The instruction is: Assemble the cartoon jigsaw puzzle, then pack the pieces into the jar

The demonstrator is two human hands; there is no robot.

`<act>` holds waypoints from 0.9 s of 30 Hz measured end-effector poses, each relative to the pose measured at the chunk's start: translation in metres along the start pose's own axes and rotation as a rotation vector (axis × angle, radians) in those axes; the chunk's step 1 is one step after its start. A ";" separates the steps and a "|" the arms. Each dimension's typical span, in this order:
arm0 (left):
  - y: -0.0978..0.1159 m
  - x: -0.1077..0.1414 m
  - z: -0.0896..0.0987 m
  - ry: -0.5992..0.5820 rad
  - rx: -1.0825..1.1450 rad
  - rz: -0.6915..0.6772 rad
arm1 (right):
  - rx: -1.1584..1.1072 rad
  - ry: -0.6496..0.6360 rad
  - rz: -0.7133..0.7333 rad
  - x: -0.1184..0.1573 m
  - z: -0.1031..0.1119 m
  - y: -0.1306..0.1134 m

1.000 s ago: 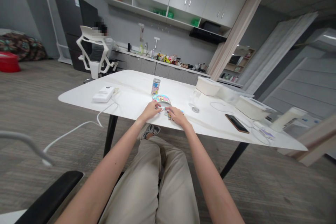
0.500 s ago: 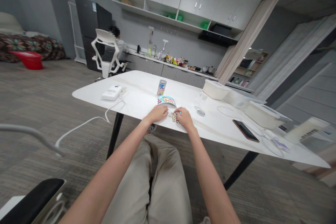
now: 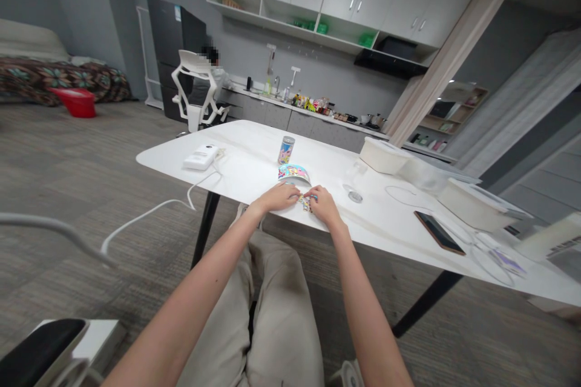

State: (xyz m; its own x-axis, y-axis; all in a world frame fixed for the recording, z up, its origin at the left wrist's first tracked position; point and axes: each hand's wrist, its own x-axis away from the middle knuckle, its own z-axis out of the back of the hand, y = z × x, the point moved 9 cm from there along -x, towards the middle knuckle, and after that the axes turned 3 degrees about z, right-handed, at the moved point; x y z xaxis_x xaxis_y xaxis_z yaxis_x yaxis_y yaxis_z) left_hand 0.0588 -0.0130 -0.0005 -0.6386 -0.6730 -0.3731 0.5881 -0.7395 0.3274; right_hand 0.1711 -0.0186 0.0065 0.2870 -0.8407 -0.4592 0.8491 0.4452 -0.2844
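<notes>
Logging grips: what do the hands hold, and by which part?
The left hand and right hand seem to pinch a small colourful printed piece; which part is too small to tell.

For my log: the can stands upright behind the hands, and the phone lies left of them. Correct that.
Wrong side: the head view shows the phone right of the left hand and right hand, not left. The can stands upright behind them.

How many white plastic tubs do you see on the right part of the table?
2. One white plastic tub sits near the far edge of the table; the other sits nearer the right end, behind the phone. A clear container between them could hide another.
</notes>
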 end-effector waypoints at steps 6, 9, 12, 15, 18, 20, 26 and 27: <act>-0.002 0.003 0.014 0.140 -0.158 0.071 | 0.013 0.030 -0.023 0.001 0.009 -0.003; 0.005 0.005 0.018 0.173 -0.154 0.010 | 0.027 0.066 -0.053 0.002 0.016 -0.002; 0.016 0.006 0.012 0.089 -0.121 -0.100 | 0.039 0.182 -0.164 0.007 0.030 0.008; 0.014 0.006 0.012 0.072 -0.121 -0.065 | 0.042 0.242 -0.235 0.015 0.037 0.015; 0.009 0.007 0.017 0.129 -0.157 0.005 | 0.078 0.202 -0.212 0.022 0.033 0.014; 0.009 0.007 0.018 0.151 -0.180 0.009 | 0.103 0.150 -0.185 0.027 0.028 0.012; 0.024 0.006 0.004 0.016 -0.140 -0.192 | 0.152 0.059 -0.165 0.034 0.023 0.007; 0.027 0.006 0.001 -0.009 -0.130 -0.221 | 0.158 0.050 -0.149 0.034 0.023 0.005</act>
State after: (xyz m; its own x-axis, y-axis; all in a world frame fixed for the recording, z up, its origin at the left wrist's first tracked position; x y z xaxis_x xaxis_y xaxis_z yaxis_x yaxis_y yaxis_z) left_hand 0.0696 -0.0369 0.0069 -0.7629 -0.4954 -0.4154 0.4920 -0.8617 0.1241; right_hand 0.1950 -0.0525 0.0086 0.1339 -0.8756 -0.4642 0.9406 0.2597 -0.2186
